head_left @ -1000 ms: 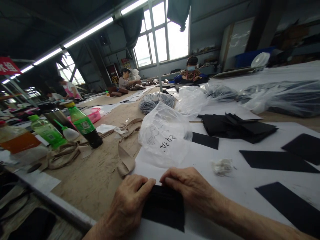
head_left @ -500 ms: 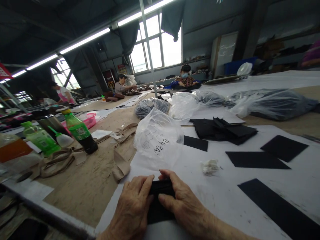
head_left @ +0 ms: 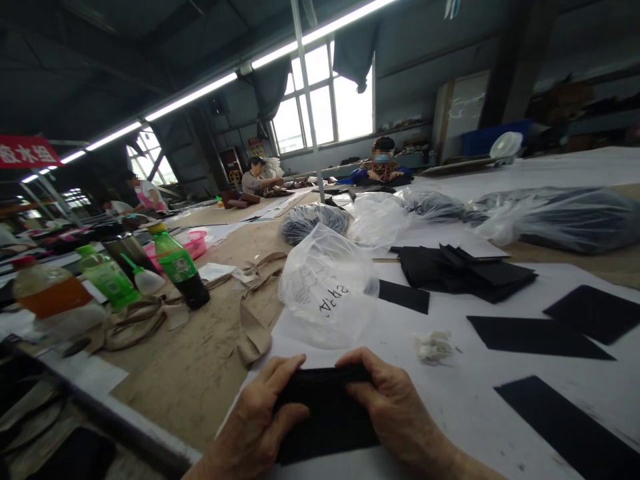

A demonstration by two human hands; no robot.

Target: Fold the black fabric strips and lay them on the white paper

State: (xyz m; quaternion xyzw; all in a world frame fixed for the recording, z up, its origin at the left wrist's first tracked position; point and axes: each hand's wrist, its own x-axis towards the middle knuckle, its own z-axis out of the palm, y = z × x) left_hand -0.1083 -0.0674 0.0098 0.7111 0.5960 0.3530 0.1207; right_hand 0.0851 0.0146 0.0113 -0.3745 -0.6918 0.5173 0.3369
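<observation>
My left hand and right hand both grip one black fabric panel, fingers along its far edge and thumbs on the side facing me, the left thumb lower than the right. The panel is at the near edge of the view, over a white sheet.

Just beyond my fingers sits a translucent plastic bag with black handwriting, a black strip reaching out from its right side. Right of my grip lie a crumpled white wad and three flat black pieces, well apart from my hands; farther back is a loose black stack.

To the left, a beige strip curls on the brown tabletop. Farther left stand a green bottle with dark liquid, a pink basket and a bottle of orange liquid. Several co-workers sit or stand on the far side.
</observation>
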